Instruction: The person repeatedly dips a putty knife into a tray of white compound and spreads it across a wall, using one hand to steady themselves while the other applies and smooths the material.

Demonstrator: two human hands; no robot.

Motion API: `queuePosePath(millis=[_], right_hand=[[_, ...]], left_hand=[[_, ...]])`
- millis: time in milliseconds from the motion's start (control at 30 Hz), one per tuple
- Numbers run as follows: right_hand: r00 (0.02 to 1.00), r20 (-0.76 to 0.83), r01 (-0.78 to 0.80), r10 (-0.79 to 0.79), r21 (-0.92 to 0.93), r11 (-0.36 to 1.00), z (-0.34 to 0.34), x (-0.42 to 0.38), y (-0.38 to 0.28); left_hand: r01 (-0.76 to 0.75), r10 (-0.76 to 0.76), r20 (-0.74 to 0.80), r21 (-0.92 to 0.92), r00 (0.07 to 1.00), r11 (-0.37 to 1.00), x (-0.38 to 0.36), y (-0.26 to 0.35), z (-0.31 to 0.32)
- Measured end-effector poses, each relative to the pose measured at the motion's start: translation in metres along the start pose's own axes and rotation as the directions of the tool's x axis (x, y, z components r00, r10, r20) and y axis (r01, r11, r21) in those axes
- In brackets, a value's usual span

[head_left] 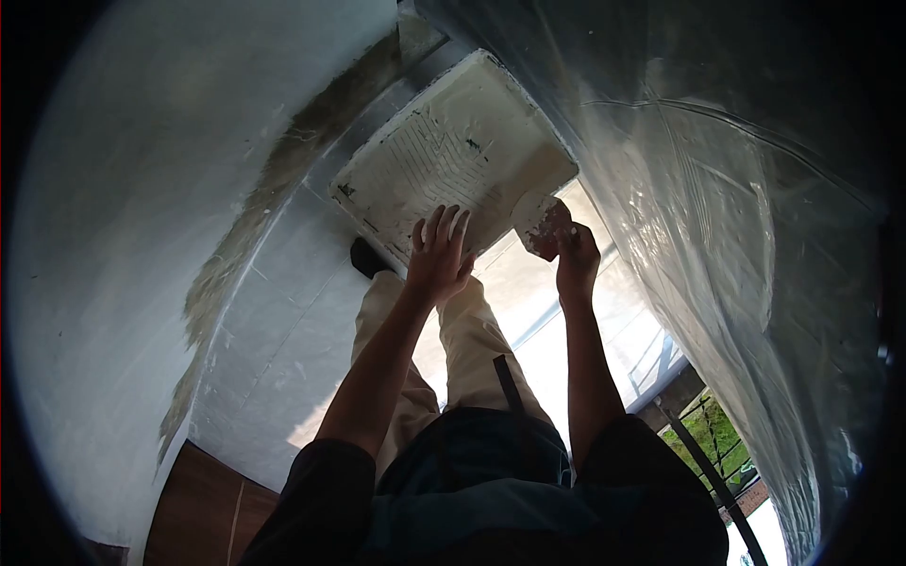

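Note:
A paint tray (462,132) with a ribbed surface, coated in pale paint, lies ahead of my legs. Over its near edge is my left hand (440,255), fingers spread, holding nothing; whether it touches the tray I cannot tell. My right hand (578,264) is closed on a flat, reddish, paint-smeared scraper (541,224). The scraper is beside the tray's near right corner.
Clear plastic sheeting (698,217) hangs along the right side. A pale wall (142,189) with a rough brownish strip (236,236) curves along the left. Railing bars (713,462) and grass show at the lower right.

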State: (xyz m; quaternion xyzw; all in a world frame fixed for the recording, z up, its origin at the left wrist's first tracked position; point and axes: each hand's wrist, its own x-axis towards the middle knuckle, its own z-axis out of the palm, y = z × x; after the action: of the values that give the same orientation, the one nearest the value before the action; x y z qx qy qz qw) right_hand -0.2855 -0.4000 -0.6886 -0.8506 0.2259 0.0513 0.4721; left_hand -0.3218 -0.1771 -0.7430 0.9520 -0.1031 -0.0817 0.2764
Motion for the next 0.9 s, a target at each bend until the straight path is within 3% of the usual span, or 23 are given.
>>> queuePosePath(millis=[67,133,167,300,367,900], right_hand=[[1.000,0.026,0.016,-0.016,-0.017,1.000,0.012,0.030,-0.005],[0.989,0.063,0.139,-0.133,-0.103,0.985,0.024,0.055,-0.017],[0.931,0.028,0.361,-0.365,-0.238,0.902,0.032,0.067,-0.020],[0.900,0.066,0.429,-0.431,-0.306,0.850,0.059,0.085,-0.048],[0.839,0.034,0.512,-0.544,-0.392,0.765,0.072,0.096,-0.043],[0.859,0.094,0.475,-0.503,-0.511,0.716,0.093,0.104,-0.038]], left_hand=[[-0.016,0.016,-0.015,0.005,1.000,1.000,0.003,-0.002,-0.002],[-0.032,0.032,-0.032,0.009,0.999,0.999,0.007,-0.003,-0.003],[-0.044,0.045,-0.037,0.016,0.998,0.999,0.008,-0.004,-0.003],[-0.063,0.066,-0.045,0.056,0.997,0.996,0.013,-0.008,-0.004],[-0.062,0.064,-0.037,0.048,0.997,0.997,0.014,-0.010,-0.006],[-0.030,0.032,-0.087,0.023,0.996,0.999,0.001,-0.026,-0.018]])
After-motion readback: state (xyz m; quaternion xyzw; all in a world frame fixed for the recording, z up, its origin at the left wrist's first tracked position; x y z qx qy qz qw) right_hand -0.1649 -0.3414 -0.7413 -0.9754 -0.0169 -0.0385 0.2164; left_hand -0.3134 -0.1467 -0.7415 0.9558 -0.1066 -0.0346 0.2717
